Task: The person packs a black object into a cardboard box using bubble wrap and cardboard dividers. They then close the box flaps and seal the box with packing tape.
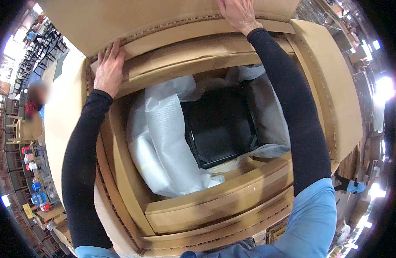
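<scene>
Below me stands an open cardboard box. Along its far side, my left hand is closed over the edge of a cardboard strip, with its fingertips by the fold of the raised flap. Farther right, my right hand lies open against the far flap; its fingertips run out of the picture. Deep inside the box sits a black, flat-topped piece with a framed edge, whose kind I cannot make out. Whitish foam wrap bunches around it, mostly at its left.
A folded cardboard insert lines the near side of the box. Side flaps stand out left and right. Past the left flap are another person, a wooden chair and several bottles or cans. A person in blue is at far right.
</scene>
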A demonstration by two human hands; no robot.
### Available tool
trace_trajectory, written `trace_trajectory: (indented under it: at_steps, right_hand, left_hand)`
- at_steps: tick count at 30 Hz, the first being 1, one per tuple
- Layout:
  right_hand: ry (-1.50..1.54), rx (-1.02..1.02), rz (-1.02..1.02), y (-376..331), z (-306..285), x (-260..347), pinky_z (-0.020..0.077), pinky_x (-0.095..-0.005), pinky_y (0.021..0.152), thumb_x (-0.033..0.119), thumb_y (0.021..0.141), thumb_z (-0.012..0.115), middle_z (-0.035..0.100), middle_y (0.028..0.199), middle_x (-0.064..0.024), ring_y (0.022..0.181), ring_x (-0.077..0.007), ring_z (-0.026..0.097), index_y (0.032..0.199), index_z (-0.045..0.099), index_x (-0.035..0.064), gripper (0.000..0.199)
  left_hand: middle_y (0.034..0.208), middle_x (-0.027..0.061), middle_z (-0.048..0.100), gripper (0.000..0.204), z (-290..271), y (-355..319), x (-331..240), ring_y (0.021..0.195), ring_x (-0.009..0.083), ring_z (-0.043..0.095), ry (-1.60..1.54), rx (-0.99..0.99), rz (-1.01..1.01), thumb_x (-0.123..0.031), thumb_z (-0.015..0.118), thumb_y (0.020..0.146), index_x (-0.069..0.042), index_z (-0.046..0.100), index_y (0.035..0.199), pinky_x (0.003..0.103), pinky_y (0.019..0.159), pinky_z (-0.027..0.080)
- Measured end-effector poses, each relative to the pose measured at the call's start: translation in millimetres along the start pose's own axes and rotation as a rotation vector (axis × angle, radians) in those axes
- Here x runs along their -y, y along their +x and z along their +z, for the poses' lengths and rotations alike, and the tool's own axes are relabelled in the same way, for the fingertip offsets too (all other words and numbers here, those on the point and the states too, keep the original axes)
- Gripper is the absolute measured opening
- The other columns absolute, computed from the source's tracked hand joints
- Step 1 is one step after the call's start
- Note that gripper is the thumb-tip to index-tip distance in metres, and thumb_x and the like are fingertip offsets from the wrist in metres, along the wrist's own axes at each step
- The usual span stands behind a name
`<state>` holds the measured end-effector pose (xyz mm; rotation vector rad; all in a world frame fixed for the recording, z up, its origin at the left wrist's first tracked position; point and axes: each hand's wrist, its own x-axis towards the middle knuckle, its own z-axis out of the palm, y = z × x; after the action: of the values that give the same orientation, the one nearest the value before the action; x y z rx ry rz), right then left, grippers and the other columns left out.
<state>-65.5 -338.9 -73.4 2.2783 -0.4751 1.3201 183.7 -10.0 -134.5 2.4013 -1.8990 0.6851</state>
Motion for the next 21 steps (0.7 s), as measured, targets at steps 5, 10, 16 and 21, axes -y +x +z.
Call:
trace_trajectory:
  at_steps: [5,10,16,21]
  right_hand:
    - [0.871,0.158,0.179,26.8,8.1,27.6,0.0413,-0.0430,0.078,0.022,0.094,0.063,0.061,0.100,-0.0129,0.095,-0.0294,0.051,0.094,0.064,0.0033,0.018]
    - [1.014,0.253,0.241,-19.1,38.1,29.2,0.0305,-0.0296,0.046,0.025,0.099,0.065,0.058,0.063,0.0058,0.056,-0.0083,0.041,0.064,0.061,0.0061,0.040]
    - [1.294,-0.248,0.515,16.1,-29.7,-18.2,0.0383,-0.0270,0.056,0.018,0.095,0.068,0.056,0.065,0.0030,0.060,-0.0075,0.047,0.070,0.061,0.0068,0.028]
    - [0.471,-0.449,0.791,-44.7,-64.7,-138.9,0.0497,-0.0348,0.068,0.025,0.093,0.069,0.069,0.079,-0.0062,0.072,-0.0197,0.063,0.087,0.071,0.0053,0.021]
  left_hand:
    - [0.163,0.0180,0.032,0.024,-4.3,-21.1,2.3,0.148,0.0374,0.037,-0.078,-0.002,-0.044,-0.001,0.053,0.090,0.001,0.059,0.113,0.061,0.119,0.033]
    - [0.162,0.0195,0.033,0.028,2.1,5.7,-9.1,0.148,0.0386,0.036,0.005,0.009,-0.011,-0.004,0.054,0.090,0.002,0.060,0.117,0.060,0.119,0.033]
    - [0.166,0.0167,0.029,0.031,4.6,-19.3,11.1,0.151,0.0367,0.032,-0.067,0.044,-0.083,0.000,0.052,0.087,0.001,0.060,0.118,0.060,0.122,0.027]
    - [0.165,0.0156,0.031,0.028,10.5,-12.0,5.8,0.151,0.0374,0.033,-0.059,-0.012,-0.064,0.004,0.049,0.088,0.002,0.059,0.114,0.061,0.121,0.028]
